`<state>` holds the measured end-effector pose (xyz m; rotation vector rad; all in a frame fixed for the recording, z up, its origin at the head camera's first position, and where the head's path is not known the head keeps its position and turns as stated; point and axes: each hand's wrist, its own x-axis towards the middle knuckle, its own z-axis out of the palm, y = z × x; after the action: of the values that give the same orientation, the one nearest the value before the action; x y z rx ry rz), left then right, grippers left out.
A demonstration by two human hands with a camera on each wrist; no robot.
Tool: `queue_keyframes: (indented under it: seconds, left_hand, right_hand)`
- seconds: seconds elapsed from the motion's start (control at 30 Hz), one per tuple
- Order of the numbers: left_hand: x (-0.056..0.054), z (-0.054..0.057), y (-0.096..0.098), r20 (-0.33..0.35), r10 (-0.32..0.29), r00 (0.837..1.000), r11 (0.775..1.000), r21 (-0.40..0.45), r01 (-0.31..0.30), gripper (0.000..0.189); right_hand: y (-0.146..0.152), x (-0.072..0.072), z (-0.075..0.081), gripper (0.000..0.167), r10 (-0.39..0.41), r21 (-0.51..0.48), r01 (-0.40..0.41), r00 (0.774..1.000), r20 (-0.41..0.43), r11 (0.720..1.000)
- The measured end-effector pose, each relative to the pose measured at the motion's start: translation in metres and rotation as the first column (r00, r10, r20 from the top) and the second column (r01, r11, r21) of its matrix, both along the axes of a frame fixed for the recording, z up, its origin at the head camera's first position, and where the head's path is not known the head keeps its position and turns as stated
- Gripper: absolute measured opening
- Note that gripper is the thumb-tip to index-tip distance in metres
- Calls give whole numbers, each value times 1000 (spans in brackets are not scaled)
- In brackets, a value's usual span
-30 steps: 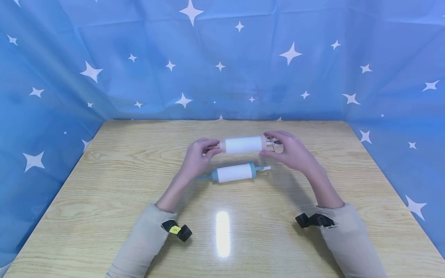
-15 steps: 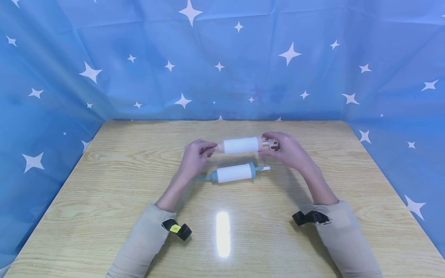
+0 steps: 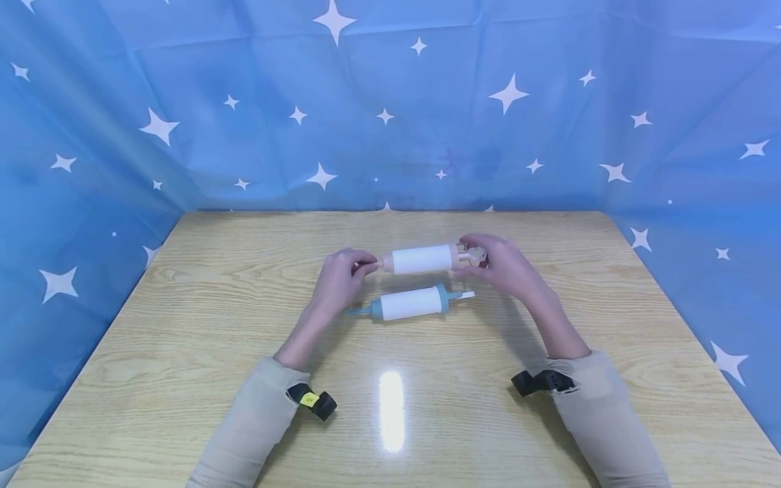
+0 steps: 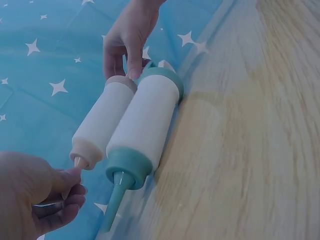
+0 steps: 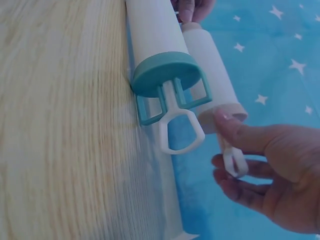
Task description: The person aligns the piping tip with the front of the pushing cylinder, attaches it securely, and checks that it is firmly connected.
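Observation:
A large syringe with a white barrel and pale pink ends lies crosswise between my two hands. My left hand pinches its narrow nozzle between thumb and fingers. At the other end my right hand holds the pink end cap, thumb against the cap and fingers curled behind the white plunger ring. A second, teal-ended syringe lies roughly parallel on the near side, untouched. Its teal nozzle points left and its white ring handle points right.
Both syringes are over a wood-grain table with a bright light reflection in front. A blue cloth with white stars hangs behind the table and along its sides.
Both hands have shifted slightly left and nearer with the pink-ended syringe, which sits closer to the teal-ended one. The teal-ended syringe stays in place.

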<state>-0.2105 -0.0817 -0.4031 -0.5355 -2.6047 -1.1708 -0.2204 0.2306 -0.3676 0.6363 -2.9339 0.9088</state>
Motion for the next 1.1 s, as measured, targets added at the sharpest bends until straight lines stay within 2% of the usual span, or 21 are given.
queue_keyframes:
  seconds: [0.17,0.4,0.6,0.83,1.1]
  left_hand:
    - [0,-1,-2,10,-11,1000,999,-37,11,14]
    - [-3,-4,-6,53,-18,998,999,-32,20,15]
    - [-8,-9,-10,68,-50,996,999,-8,51,15]
    - [-10,-15,-12,166,-89,982,996,5,90,22]
    - [-8,-16,-13,210,-118,971,993,26,115,28]
  right_hand:
    - [3,1,-2,61,39,5,-39,997,61,999]
    - [6,1,-5,59,70,22,-74,990,122,997]
    - [6,-1,-6,57,70,27,-74,987,147,997]
    - [7,-2,-10,57,53,44,-61,984,168,997]
    - [9,-5,-16,56,68,23,-74,979,190,997]
